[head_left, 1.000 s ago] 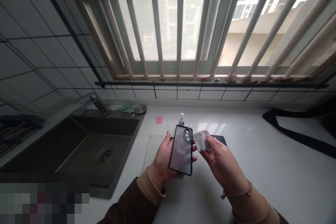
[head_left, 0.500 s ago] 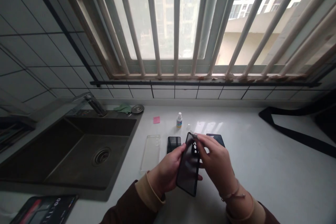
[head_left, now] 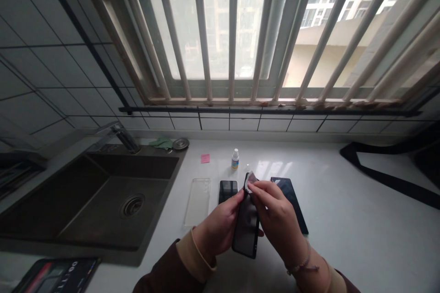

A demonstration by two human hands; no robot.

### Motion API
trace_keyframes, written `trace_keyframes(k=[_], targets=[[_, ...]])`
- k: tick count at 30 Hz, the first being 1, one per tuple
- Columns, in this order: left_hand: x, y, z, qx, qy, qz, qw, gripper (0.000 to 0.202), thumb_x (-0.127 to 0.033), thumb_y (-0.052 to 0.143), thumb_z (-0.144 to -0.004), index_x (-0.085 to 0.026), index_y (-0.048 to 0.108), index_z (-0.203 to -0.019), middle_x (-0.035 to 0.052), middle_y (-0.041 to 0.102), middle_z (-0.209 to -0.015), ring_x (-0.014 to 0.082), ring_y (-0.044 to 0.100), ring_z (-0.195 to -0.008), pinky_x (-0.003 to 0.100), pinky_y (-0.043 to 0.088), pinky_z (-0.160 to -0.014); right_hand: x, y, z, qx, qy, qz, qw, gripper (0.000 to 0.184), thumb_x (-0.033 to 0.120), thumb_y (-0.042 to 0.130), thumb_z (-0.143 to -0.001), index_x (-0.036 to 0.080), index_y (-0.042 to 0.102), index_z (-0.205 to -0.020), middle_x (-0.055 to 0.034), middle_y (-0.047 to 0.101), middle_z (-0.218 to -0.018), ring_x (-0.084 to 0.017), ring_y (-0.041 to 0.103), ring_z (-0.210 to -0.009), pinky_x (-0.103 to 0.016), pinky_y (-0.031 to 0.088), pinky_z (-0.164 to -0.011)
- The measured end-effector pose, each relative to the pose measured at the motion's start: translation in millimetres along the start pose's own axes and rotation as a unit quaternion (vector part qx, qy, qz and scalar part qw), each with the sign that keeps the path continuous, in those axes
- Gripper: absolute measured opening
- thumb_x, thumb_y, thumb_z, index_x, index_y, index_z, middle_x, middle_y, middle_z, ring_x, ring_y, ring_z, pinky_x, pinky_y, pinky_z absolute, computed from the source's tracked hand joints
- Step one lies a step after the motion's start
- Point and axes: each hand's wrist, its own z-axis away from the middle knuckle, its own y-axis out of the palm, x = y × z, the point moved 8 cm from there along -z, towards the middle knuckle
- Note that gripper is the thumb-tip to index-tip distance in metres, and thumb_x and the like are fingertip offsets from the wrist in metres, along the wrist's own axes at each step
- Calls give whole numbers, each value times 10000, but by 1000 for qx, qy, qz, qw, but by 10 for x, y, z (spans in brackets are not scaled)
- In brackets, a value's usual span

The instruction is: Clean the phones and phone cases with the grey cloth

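Note:
My left hand (head_left: 220, 225) grips a black-framed phone (head_left: 245, 233) upright on its long side, tilted away from me. My right hand (head_left: 277, 216) pinches a small grey cleaning cloth (head_left: 251, 182) against the phone's top end. On the counter below lie a black smartphone (head_left: 228, 191) just behind my hands and a dark phone (head_left: 290, 197) partly hidden by my right hand. A clear phone case (head_left: 197, 201) lies to the left of them. A small dropper bottle (head_left: 235, 159) stands further back.
A pink sticky note (head_left: 205, 158) lies on the white counter (head_left: 343, 219). A dark sink (head_left: 117, 197) with a tap (head_left: 120, 137) sits to the left, with a green cloth (head_left: 161, 143) behind it. A tablet (head_left: 57, 274) lies at lower left, and a black strap (head_left: 388, 174) at right.
The phone has turned edge-on from showing its back, and the cloth has moved from beside it onto its top end. The counter items now show, as my view tilted slightly.

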Motion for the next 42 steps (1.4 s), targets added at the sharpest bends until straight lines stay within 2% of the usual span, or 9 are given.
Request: trace_keyframes(k=[7, 12, 24, 27, 29, 33, 35, 38, 42], targets=[[-171, 25, -22, 0, 51, 72, 996, 426, -424, 506, -1072, -76, 742, -1136, 148, 786, -1012, 267, 762, -1040, 351, 586, -974, 205, 144, 26, 64, -64, -41, 995, 344, 123, 575, -1048, 274, 743, -1308, -100, 724, -1072, -216, 698, -954, -358, 636, -812], [-227, -19, -22, -36, 58, 56, 996, 527, -463, 463, -1067, -36, 751, -1180, 186, 783, -1139, 285, 737, -1131, 354, 563, -1042, 335, 250, 79, 121, -103, -65, 985, 305, 107, 586, -1033, 263, 765, -1225, -85, 729, -1025, -204, 692, -903, -393, 624, -880], [-332, -278, -22, -149, 96, 44, 983, 504, -452, 465, -1045, -61, 736, -1208, 197, 762, -1208, 303, 755, -1044, 394, 612, -920, 387, 393, 128, 245, -62, -197, 947, 224, 189, 639, -1049, 279, 810, -1163, -60, 783, -1069, -178, 715, -956, -307, 598, -864], [-347, -281, -30, -151, 98, 61, 982, 495, -438, 454, -1048, -59, 734, -1201, 197, 767, -1187, 300, 760, -1016, 396, 615, -896, 267, 374, 122, 248, 24, -251, 935, 193, 242, 654, -1048, 252, 829, -1128, -65, 792, -1033, -189, 729, -942, -318, 594, -878], [-362, -250, -43, -132, 95, 70, 984, 506, -436, 436, -1055, -49, 741, -1166, 195, 779, -1122, 289, 764, -964, 390, 616, -875, 72, 362, 121, 223, 145, -329, 906, 220, 340, 664, -1047, 211, 836, -1094, -72, 795, -974, -197, 733, -896, -321, 599, -843], [-358, -173, -65, -84, 77, 73, 991, 488, -410, 421, -1068, -51, 746, -1125, 188, 785, -1047, 265, 758, -866, 378, 614, -805, -401, 393, 206, 115, 407, -510, 749, 401, 518, 710, -989, 144, 812, -1088, -113, 800, -993, -210, 744, -846, -329, 630, -778], [-324, -160, -60, -84, 57, 58, 993, 514, -434, 402, -1076, -58, 729, -1203, 214, 773, -1144, 293, 763, -922, 392, 614, -781, -627, 328, 223, 26, 467, -515, 718, 382, 509, 829, -886, 154, 812, -1026, -106, 811, -1009, -209, 756, -851, -305, 641, -763], [-241, -123, -36, -79, 17, 23, 996, 580, -494, 398, -1078, -52, 696, -1305, 257, 741, -1240, 323, 761, -999, 394, 613, -778, -847, 102, 206, -85, 456, -431, 774, 402, 522, 860, -842, 172, 824, -1038, -93, 825, -1057, -244, 777, -959, -337, 659, -857], [-135, -48, -4, -48, -17, 4, 999, 572, -501, 397, -1090, -87, 673, -1372, 235, 755, -1210, 309, 768, -994, 393, 617, -782, -663, -122, 73, -47, 280, -163, 945, 316, 442, 709, -995, 231, 823, -1200, -92, 825, -1146, -294, 775, -1097, -451, 628, -1022]])
